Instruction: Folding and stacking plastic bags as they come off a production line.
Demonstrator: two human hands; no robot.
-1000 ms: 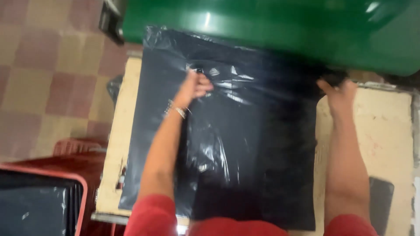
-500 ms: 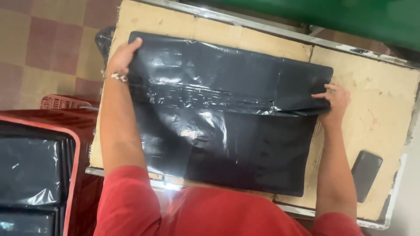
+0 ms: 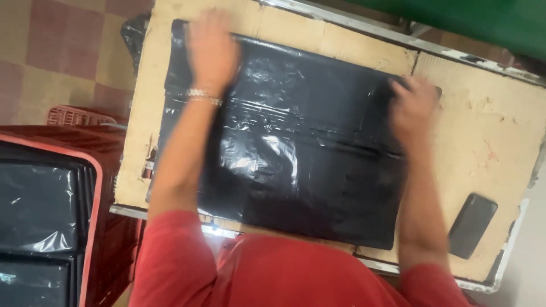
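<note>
- At the far left, beside the table, a red crate (image 3: 48, 210) is standing with more dark plastic sheets stacked inside; it is cut by the picture edge, so I cannot tell how full it is.
- The left hand (image 3: 211, 54) is lying flat, fingers spread, on the far left part of the black plastic bag (image 3: 296, 165), pressing it and clamping nothing. The hand is blurred, so single fingers are hard to see.
- The bag is lying spread in the middle of the worn beige table (image 3: 489, 131), folded once across. The plastic looks slippery, so in my judgement the fold may slide or trap air and wrinkle if one hand is pressing harder than the other.
- The right hand (image 3: 414, 108) is resting on the bag's far right corner, also blurred; I cannot tell if it is pinching the edge or only pressing.
- A dark phone (image 3: 472, 224) is lying near the table's right edge, apart from the bag; a wide sweep of the arm could push it off.
</note>
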